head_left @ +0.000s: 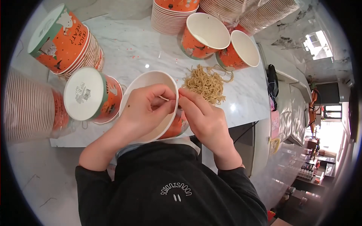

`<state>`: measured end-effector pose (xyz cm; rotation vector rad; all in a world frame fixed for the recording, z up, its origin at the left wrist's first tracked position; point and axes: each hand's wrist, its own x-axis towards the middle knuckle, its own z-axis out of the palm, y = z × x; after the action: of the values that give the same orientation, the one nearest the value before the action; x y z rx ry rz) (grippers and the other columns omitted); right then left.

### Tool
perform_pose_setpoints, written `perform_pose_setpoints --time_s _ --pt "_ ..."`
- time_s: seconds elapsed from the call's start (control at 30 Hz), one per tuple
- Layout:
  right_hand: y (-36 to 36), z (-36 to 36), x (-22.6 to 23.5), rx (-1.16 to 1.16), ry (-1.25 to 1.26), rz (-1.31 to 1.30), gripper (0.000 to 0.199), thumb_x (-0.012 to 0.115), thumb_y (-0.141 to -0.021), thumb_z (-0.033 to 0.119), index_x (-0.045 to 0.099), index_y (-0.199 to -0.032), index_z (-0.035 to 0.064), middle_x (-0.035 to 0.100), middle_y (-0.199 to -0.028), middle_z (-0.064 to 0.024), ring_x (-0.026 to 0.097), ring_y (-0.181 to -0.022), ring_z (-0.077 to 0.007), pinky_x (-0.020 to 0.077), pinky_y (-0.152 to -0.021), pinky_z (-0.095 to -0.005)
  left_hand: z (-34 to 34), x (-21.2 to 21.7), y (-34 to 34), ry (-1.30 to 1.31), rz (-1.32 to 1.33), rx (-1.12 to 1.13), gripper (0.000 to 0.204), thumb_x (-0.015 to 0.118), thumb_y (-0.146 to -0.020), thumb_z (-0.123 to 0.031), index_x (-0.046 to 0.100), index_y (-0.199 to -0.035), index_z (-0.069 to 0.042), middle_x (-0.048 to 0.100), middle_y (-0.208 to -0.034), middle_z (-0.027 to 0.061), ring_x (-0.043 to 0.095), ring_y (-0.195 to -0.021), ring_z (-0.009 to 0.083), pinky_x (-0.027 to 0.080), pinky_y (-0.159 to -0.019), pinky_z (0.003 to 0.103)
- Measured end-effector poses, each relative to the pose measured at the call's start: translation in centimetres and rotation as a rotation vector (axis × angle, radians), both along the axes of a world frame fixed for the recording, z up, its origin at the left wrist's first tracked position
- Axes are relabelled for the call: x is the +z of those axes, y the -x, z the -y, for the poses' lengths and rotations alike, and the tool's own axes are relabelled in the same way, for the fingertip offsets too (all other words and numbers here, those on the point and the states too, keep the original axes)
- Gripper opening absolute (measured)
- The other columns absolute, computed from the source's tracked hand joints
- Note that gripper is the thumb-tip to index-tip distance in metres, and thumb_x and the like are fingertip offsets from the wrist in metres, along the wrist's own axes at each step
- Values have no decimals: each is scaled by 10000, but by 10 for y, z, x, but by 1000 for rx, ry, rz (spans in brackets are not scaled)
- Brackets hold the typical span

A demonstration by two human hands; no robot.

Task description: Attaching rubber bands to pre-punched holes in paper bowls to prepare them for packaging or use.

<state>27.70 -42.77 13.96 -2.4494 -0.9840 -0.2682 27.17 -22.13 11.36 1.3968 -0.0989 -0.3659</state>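
A round paper bucket [149, 81], white inside and orange with printed figures outside, is tilted on its side between my hands at the table's front edge. My left hand [147, 107] reaches into its mouth, thumb and forefinger pinched near the rim; a short pale cord [164, 98] shows between them. My right hand [203, 116] is closed against the outer side of the same rim, opposite the left fingertips. Its fingertips are partly hidden, and I cannot see whether they also hold cord. Just beyond the right hand lies a tangled pile of tan cords [205, 84].
On the marble table [128, 41], an upside-down bucket [85, 90] and an upside-down stack [60, 41] stand at left, beside plastic-wrapped buckets [30, 105]. Two upright buckets [207, 32] [243, 49] and more stacks [173, 20] are at the back. A sofa [290, 109] is at right.
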Motion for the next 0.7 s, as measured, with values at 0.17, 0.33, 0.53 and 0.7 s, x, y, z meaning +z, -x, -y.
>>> perform_pose_setpoints --time_s 0.17,0.33,0.53,0.7 --pt "-6 4 0 29 -35 -20 307 717 -828 -45 683 -1127 16 737 -1088 -132 747 -885 -296 606 -691 -356 3 -8 -2 -8 42 18 18 631 -977 32 629 -993 26 675 -913 12 689 -875 75 549 -777 231" --pt "-18 19 3 -19 -295 -447 209 680 -947 10 625 -1148 19 654 -894 -51 655 -766 -201 528 -709 -320 0 1 1 -103 53 37 56 647 -934 52 619 -966 16 671 -901 22 669 -833 89 539 -780 237" --pt "-3 18 16 -126 -587 -747 213 721 -925 11 643 -1123 6 558 -885 19 538 -778 -67 460 -705 -244 5 7 4 -536 707 355 116 718 -824 3 658 -916 -32 668 -919 75 672 -819 214 544 -739 305" --pt "5 -4 5 -72 -461 -312 308 812 -831 13 709 -1121 36 623 -882 -73 634 -750 -199 496 -654 -299 3 10 6 -363 795 226 163 746 -783 4 667 -913 -56 656 -1150 100 670 -986 218 553 -817 348"
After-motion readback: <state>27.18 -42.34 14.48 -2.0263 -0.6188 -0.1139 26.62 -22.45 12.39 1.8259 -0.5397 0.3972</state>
